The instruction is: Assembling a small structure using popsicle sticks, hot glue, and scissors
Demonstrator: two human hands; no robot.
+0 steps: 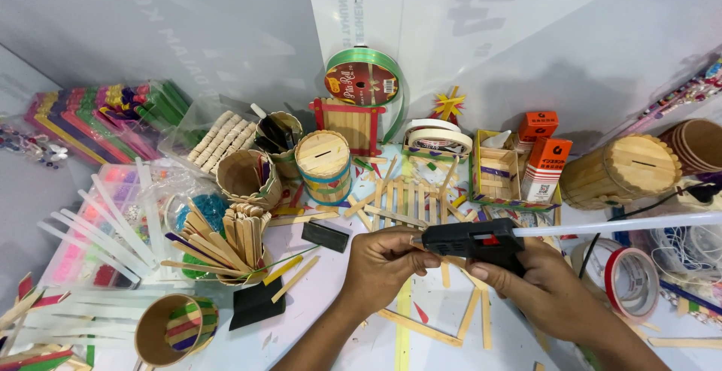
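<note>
right hand (545,284) grips black glue gun (475,241), held above tabletop (338,296) | left hand (383,262) pinches at its nozzle, fingers closed | clear glue stick (624,225) juts rightward from gun | loose craft sticks (418,327) beneath | round stick-built box (323,165) behind

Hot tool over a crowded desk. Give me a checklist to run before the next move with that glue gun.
1. Grip: right hand wraps the black glue gun body: ok.
2. Nozzle: left hand fingertips sit right at the tip: not ok.
3. Glue stick loaded, sticking out the back: ok.
4. Trigger pressed: cannot tell.
5. Workpiece: loose wooden sticks lie on the table below, none held: not ok.
6. Elbow room: red tape roll close beside the right wrist: not ok.
</note>
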